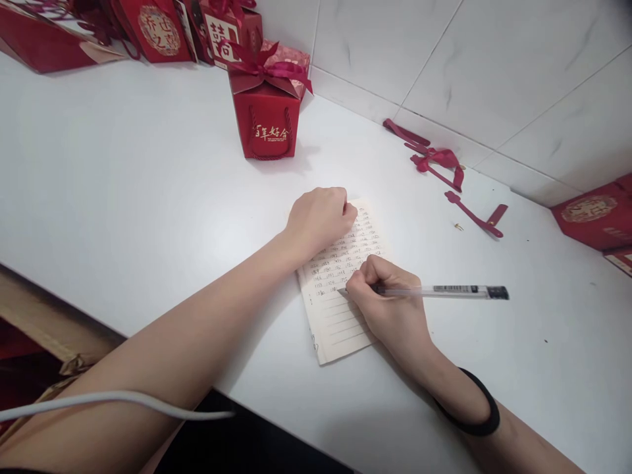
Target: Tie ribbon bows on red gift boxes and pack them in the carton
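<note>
A lined sheet of paper (340,329) lies at a tilt on the white table, its upper part covered with rows of small handwritten numbers. My right hand (395,309) grips a clear gel pen (444,291) with a dark end cap. The pen's tip meets the paper at the lowest written row, and the lines below are blank. Resting on the upper left of the paper, my left hand (320,220) is curled into a fist and covers some of the writing. Its fingertips are tucked out of sight. A black band (486,401) circles my right wrist.
Past the paper stands a red gift box (266,118) with a ribbon; several more red boxes (158,33) line the back left. Loose red strips and ribbon (439,164) lie along the tiled wall (444,66). Another red box (592,210) is far right. A white cable (118,397) crosses my left forearm.
</note>
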Motion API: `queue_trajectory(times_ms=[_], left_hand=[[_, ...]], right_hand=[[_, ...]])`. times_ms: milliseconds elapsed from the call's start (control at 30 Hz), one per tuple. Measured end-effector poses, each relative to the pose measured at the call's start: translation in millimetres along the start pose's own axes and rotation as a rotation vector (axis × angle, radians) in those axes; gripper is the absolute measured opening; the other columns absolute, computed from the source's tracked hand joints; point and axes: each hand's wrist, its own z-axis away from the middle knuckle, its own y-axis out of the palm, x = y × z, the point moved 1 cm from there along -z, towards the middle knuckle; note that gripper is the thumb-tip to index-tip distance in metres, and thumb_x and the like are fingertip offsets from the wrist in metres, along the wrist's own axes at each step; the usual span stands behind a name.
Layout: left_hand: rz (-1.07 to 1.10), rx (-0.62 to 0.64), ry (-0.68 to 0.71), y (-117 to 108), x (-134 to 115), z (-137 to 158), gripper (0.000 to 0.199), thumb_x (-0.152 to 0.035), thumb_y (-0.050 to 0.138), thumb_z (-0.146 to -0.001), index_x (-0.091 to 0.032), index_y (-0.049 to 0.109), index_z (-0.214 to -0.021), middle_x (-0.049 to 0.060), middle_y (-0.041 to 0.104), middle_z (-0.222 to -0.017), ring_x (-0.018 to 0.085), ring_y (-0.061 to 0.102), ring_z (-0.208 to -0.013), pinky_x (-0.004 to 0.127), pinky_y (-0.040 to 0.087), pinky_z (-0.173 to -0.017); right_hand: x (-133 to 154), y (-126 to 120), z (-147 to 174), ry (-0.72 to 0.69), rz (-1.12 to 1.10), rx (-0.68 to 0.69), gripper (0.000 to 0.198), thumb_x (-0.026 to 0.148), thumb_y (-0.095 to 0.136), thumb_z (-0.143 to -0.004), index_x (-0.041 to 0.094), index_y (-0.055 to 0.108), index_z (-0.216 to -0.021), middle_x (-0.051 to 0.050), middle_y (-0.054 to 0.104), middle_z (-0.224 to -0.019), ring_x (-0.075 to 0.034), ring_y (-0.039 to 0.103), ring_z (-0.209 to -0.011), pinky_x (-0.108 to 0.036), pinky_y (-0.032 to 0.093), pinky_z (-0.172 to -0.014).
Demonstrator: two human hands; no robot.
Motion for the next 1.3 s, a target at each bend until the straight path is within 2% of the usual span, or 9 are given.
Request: queue_trajectory(times_ms=[100, 267, 567, 733, 867, 967, 1033, 1167, 1300], left_hand=[[-0.008, 0.003, -0.006, 0.0, 0.8, -0.1, 0.021, -0.023, 0.040, -0.081, -0.018, 0.055, -0.068, 0.004, 0.060, -0.065, 0.018, 0.055, -0.061, 0.029, 0.039, -0.058], [-0.052, 0.004, -0.021, -2.7, -0.6, 2.1, 0.022, -0.025, 0.039, -0.082, -0.018, 0.059, -0.074, 0.005, 0.066, -0.074, 0.020, 0.060, -0.070, 0.030, 0.042, -0.063], [0.100, -0.025, -0.025, -8.0, 6.0, 5.4, 0.019, -0.024, 0.038, -0.083, -0.021, 0.057, -0.086, 0.003, 0.065, -0.075, 0.019, 0.061, -0.070, 0.031, 0.047, -0.065], [0.125, -0.467, 0.108, -16.8, 22.2, -2.3, 0.034, -0.014, 0.044, -0.079, -0.017, 0.046, -0.112, 0.012, 0.054, -0.116, 0.023, 0.048, -0.116, 0.037, 0.036, -0.101], [0.220, -0.726, -0.199, -30.2, 47.1, -9.9, 0.053, -0.018, 0.048, -0.078, -0.019, 0.028, -0.127, 0.015, 0.033, -0.139, 0.025, 0.026, -0.136, 0.040, 0.025, -0.111], [0.361, -0.697, -0.527, -38.0, 65.2, -14.7, 0.057, -0.029, 0.042, -0.084, -0.016, 0.013, -0.132, 0.021, 0.024, -0.142, 0.026, 0.025, -0.137, 0.041, 0.028, -0.109], [0.399, -0.656, -0.600, -42.8, 73.4, -17.5, 0.057, -0.036, 0.035, -0.087, -0.014, 0.008, -0.133, 0.024, 0.024, -0.141, 0.028, 0.030, -0.135, 0.043, 0.031, -0.106], [0.389, -0.577, -0.543, -61.5, 89.6, -23.6, 0.067, -0.048, 0.039, -0.085, -0.015, 0.008, -0.134, 0.025, 0.019, -0.145, 0.033, 0.025, -0.136, 0.050, 0.030, -0.104], [0.372, -0.469, -0.405, -96.5, 114.4, -34.8, 0.082, -0.041, 0.059, -0.073, -0.018, 0.012, -0.135, 0.023, 0.018, -0.148, 0.037, 0.017, -0.138, 0.055, 0.022, -0.106]], right_hand=[[-1.1, -1.9, -0.5, 0.038, -0.083, -0.035, 0.035, 0.022, 0.054, -0.077, 0.020, 0.026, -0.055, 0.006, 0.032, -0.049, -0.008, 0.030, -0.045, -0.020, 0.027, -0.042], [-8.3, -6.2, -5.5, 0.231, -0.315, -0.050, 0.041, 0.058, 0.055, -0.082, 0.020, 0.047, -0.069, 0.005, 0.048, -0.049, -0.009, 0.038, -0.034, -0.018, 0.029, -0.030], [-21.7, 3.3, -11.5, 0.185, -0.377, 0.086, 0.056, 0.074, 0.048, -0.077, 0.018, 0.052, -0.072, 0.003, 0.044, -0.034, -0.009, 0.035, -0.026, -0.018, 0.025, -0.030], [-24.5, 10.1, -12.6, 0.146, -0.376, 0.155, 0.060, 0.077, 0.045, -0.075, 0.018, 0.052, -0.072, 0.001, 0.049, -0.038, -0.009, 0.037, -0.026, -0.017, 0.025, -0.029], [-22.3, 13.7, -12.5, 0.096, -0.353, 0.161, 0.059, 0.075, 0.043, -0.078, 0.017, 0.051, -0.068, 0.001, 0.048, -0.037, -0.009, 0.037, -0.028, -0.017, 0.026, -0.031], [-16.6, 14.4, -11.3, 0.085, -0.328, 0.154, 0.057, 0.073, 0.043, -0.078, 0.017, 0.049, -0.066, 0.002, 0.047, -0.037, -0.009, 0.037, -0.030, -0.017, 0.026, -0.033], [-13.2, 14.0, -10.4, 0.091, -0.312, 0.153, 0.056, 0.071, 0.043, -0.079, 0.017, 0.049, -0.066, 0.002, 0.048, -0.038, -0.009, 0.037, -0.030, -0.017, 0.026, -0.033], [-12.1, 14.2, -10.1, 0.095, -0.295, 0.158, 0.052, 0.067, 0.042, -0.081, 0.018, 0.049, -0.067, 0.002, 0.048, -0.039, -0.009, 0.037, -0.031, -0.017, 0.027, -0.033], [-16.5, 17.9, -12.2, 0.094, -0.291, 0.172, 0.050, 0.064, 0.039, -0.084, 0.018, 0.048, -0.067, 0.002, 0.048, -0.038, -0.008, 0.036, -0.029, -0.017, 0.024, -0.032]])
